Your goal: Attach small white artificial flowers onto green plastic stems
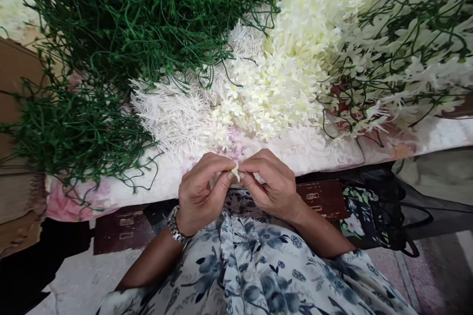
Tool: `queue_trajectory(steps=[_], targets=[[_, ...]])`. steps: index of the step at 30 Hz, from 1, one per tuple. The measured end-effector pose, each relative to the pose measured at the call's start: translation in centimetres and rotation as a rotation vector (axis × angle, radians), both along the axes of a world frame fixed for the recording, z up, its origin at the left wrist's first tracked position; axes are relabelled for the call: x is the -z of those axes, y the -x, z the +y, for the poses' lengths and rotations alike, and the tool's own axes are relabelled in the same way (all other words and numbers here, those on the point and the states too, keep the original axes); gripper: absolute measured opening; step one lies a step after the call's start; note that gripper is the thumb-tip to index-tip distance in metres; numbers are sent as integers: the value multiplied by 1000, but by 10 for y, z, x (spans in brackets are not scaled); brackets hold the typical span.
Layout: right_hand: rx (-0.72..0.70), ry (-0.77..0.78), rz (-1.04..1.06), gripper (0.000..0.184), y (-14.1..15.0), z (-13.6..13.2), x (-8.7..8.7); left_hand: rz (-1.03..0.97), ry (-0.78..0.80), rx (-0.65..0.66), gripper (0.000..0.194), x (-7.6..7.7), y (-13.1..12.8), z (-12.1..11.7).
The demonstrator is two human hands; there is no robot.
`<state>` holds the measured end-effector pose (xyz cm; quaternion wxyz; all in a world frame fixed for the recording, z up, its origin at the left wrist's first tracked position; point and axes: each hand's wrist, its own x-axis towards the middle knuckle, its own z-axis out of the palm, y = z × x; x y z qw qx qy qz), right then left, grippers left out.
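Note:
Between my fingertips, at the table's near edge, is a small cream artificial flower [235,172]. My left hand [207,189], with a metal watch on its wrist, pinches it from one side. From the other side my right hand [268,182] pinches it too, thumb and forefinger together. Just beyond my hands lie a pile of loose cream flower heads [266,103] and a heap of thin white plastic pieces [177,118]. Most of the held flower is covered by my fingers.
A large mound of green plastic stems [148,19] fills the back left, with a smaller stem pile [81,133] before it. Stems bearing white flowers [410,59] lie at right. Cardboard [16,83] stands at the left edge. A floral cloth [325,150] covers the table; a bag [364,216] sits below.

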<state>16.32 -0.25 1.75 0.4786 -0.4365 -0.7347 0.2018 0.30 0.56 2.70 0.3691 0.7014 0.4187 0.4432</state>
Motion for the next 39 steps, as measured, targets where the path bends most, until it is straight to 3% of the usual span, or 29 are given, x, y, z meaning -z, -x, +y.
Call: queue_trajectory(steps=[10, 15, 20, 27, 33, 39], targets=[[-34, 91, -10, 9, 3, 1, 0, 86, -235, -24, 29, 10, -3, -1], [-39, 205, 33, 7, 3, 2, -4, -23, -87, -44, 21, 11, 0, -4], [-46, 167, 25, 8, 4, 1, -4, -101, 91, -97, 14, 13, 1, -9], [-41, 123, 3, 9, 7, 0, 1, -1, -17, -60, 20, 13, 0, -6], [-62, 275, 96, 5, 3, 1, 0, 125, -42, -47, 36, 8, 3, -6], [78, 254, 14, 8, -8, 5, 6, 115, -104, -133, 43, 5, 22, -7]])
